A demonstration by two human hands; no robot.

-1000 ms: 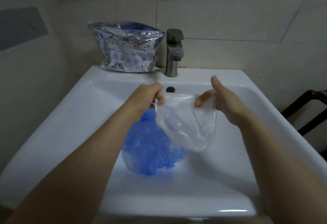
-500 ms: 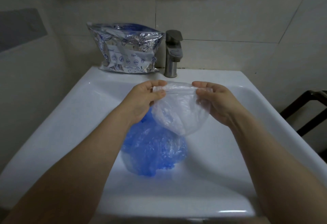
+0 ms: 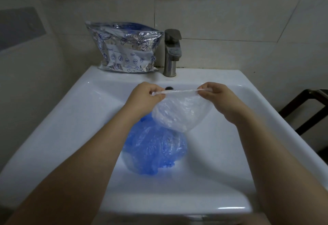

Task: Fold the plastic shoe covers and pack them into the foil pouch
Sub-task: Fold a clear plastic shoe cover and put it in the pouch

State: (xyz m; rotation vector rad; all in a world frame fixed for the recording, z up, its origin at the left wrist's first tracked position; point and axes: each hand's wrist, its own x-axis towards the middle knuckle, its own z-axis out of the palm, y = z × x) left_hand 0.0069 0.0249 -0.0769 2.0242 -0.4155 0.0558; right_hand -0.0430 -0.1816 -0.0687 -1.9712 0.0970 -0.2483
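Clear shoe cover point(image 3: 181, 111) stretched over the washbasin point(image 3: 248, 118)
Left hand point(image 3: 147, 98) and right hand point(image 3: 220, 98) pinch its elastic rim; blue covers point(image 3: 156, 150) heaped below; one foil pouch point(image 3: 126, 49) beside one tap point(image 3: 172, 52).

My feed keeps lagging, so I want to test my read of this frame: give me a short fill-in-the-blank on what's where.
1. Both hands, left hand and right hand, pinch the clear shoe cover by its ____ band.
2. The blue shoe covers lie in the ____.
3. The foil pouch stands to the ____ of the faucet.

Missing words: elastic; sink; left
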